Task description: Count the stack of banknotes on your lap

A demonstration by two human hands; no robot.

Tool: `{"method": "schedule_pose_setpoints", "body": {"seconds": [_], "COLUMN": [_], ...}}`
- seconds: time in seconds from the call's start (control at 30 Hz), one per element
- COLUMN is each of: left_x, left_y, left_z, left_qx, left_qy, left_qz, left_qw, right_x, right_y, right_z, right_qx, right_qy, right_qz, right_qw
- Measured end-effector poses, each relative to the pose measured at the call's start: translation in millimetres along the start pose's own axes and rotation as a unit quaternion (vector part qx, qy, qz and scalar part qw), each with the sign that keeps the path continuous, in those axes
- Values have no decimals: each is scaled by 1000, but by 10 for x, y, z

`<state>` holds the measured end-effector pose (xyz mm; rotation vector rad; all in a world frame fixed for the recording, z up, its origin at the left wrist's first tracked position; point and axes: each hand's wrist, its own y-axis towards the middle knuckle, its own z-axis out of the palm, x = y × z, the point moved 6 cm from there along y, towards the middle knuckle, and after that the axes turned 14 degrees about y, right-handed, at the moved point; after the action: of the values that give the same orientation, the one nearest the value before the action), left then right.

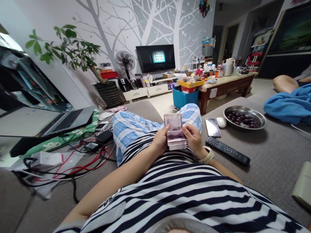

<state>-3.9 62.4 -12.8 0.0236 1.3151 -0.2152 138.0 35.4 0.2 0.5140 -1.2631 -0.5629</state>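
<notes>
A stack of banknotes is held in front of my lap, its lower part folded toward me in several layers. My left hand grips the left edge of the notes, thumb on top. On the right edge, my right hand pinches the notes between thumb and fingers. The upper notes stand up beyond my thumbs, and purplish ones show lower down. The fingers beneath the stack are hidden. A pale watch is on my right wrist.
On the sofa to my right lie a phone, a white mouse, a remote control and a steel bowl of dark fruit. A laptop and tangled cables are at left. Beyond stands a cluttered table. Another person's knee shows at far right.
</notes>
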Motion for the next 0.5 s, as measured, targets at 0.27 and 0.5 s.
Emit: {"method": "schedule_pose_setpoints", "body": {"seconds": [0.27,0.5], "left_x": [-17,0], "left_y": [-2,20], "left_z": [-19,-35], "left_qx": [-22,-20], "left_qy": [19,21], "left_qz": [14,8], "left_qw": [999,1000], "right_x": [-34,-48], "right_y": [-10,-2], "right_z": [25,-4], "right_qx": [16,-21], "right_qy": [39,13], "right_qz": [11,14], "right_qw": [999,1000]}}
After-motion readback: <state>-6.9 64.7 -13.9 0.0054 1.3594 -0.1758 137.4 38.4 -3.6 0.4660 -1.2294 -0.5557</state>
